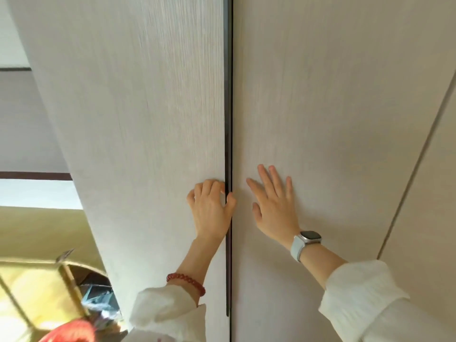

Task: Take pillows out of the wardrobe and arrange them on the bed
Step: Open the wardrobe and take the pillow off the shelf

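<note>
Gripping dark edge strip (229, 134) of left wardrobe door (138, 119), left hand (212, 208) fingers curled; right hand (275, 203) flat, fingers spread on right door (333, 107).

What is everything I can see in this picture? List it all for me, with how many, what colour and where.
Wardrobe doors: two, pale wood grain, filling the middle and right.
Handle strip: one, black, running down the seam between the doors.
Side panel: one, pale, far right, past a thin slanted gap.
Cardboard box: one, brown, lower left.
Red object: one, blurred, bottom left edge; cannot tell what it is.
Bead bracelet: one, red, left wrist.
Watch: one, pale band, right wrist.
Sleeves: two, white.
Left hand: fingers curled round the left door's edge.
Right hand: flat on the right door.
</note>
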`<state>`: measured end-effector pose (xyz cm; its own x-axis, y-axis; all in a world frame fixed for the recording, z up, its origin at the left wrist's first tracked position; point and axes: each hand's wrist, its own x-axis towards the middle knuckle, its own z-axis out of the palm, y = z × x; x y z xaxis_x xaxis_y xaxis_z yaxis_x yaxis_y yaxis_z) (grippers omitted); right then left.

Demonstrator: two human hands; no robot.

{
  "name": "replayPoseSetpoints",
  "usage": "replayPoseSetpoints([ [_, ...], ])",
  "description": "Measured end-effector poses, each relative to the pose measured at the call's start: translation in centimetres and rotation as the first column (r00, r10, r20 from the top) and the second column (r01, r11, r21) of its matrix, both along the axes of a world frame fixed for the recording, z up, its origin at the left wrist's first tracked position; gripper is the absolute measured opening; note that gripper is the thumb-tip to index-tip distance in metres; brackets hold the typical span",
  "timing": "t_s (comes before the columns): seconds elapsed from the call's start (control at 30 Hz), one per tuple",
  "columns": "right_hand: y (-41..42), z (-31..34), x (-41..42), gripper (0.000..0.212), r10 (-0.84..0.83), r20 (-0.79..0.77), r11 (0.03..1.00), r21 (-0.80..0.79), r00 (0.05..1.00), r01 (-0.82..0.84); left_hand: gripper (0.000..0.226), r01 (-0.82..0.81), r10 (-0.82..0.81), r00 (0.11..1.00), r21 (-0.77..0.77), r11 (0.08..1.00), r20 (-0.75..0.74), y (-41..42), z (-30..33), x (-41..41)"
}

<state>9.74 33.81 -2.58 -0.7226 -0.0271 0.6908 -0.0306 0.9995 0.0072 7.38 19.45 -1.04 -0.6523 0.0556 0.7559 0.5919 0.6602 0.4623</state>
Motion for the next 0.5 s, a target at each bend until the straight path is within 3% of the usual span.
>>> replayPoseSetpoints([
  [0.07, -1.4, -0.6, 2.0, 0.045, 0.136, -0.011, 0.971, -0.197, 0.991, -0.135, 0.008, 0.013, -0.011, 0.999, 0.032, 0.999, -0.050, -1.6, -0.6, 2.3],
  [0.2, -5.8, -3.3, 7.2, 0.024, 0.401, -0.041, 0.792, -0.486, 0.915, -0.369, 0.017, 0.102, -0.090, 0.990, 0.117, 0.988, -0.106, -6.9, -1.6, 7.2],
  [0.37, -15.0, -5.0, 11.4, 0.026, 0.674, -0.045, 0.539, -0.653, 0.738, -0.532, 0.019, 0.161, -0.142, 0.982, 0.157, 0.974, -0.123, -15.6, -1.8, 12.2],
  [0.5, -22.2, -5.3, 12.5, 0.027, 0.790, -0.074, 0.402, -0.686, 0.609, -0.606, 0.017, 0.120, -0.106, 0.992, 0.222, 0.968, -0.071, -22.7, -2.5, 15.1],
])
